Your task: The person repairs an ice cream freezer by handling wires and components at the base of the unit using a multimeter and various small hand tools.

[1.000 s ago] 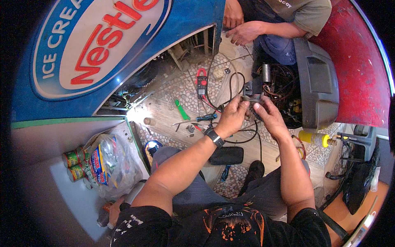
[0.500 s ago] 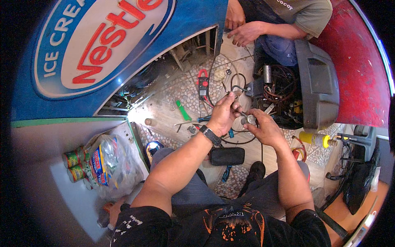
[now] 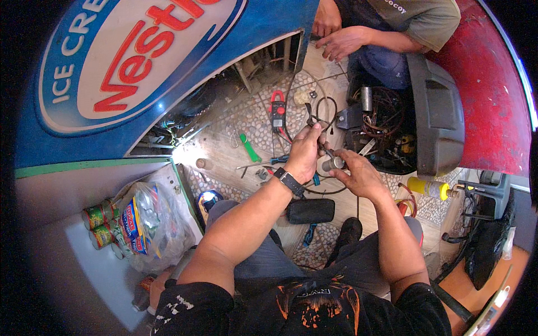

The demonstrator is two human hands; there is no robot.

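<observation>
The left hand (image 3: pixel 304 152), with a black watch (image 3: pixel 289 181) worn at its wrist, is seen closed, a dark slender part (image 3: pixel 314 120) being pinched at its fingertips; the exact kind of this part cannot be told. By the right hand (image 3: pixel 361 175), a small round metal part (image 3: pixel 337 162) is gripped between thumb and fingers. Both parts are held above the floor, just beside each other, between the person's knees and the black toolbox.

Below the hands, a black pouch (image 3: pixel 311 211) is noted on the floor, a blue-handled tool (image 3: pixel 308 235) lying nearer the person. Farther out, a green tool (image 3: pixel 248 149) and a red and black clamp meter (image 3: pixel 277 112) are found. Wiring and a metal cylinder (image 3: pixel 366 99) are contained in the black toolbox (image 3: pixel 440 123). Beyond it, a co-worker's hand (image 3: pixel 343 43) is observed.
</observation>
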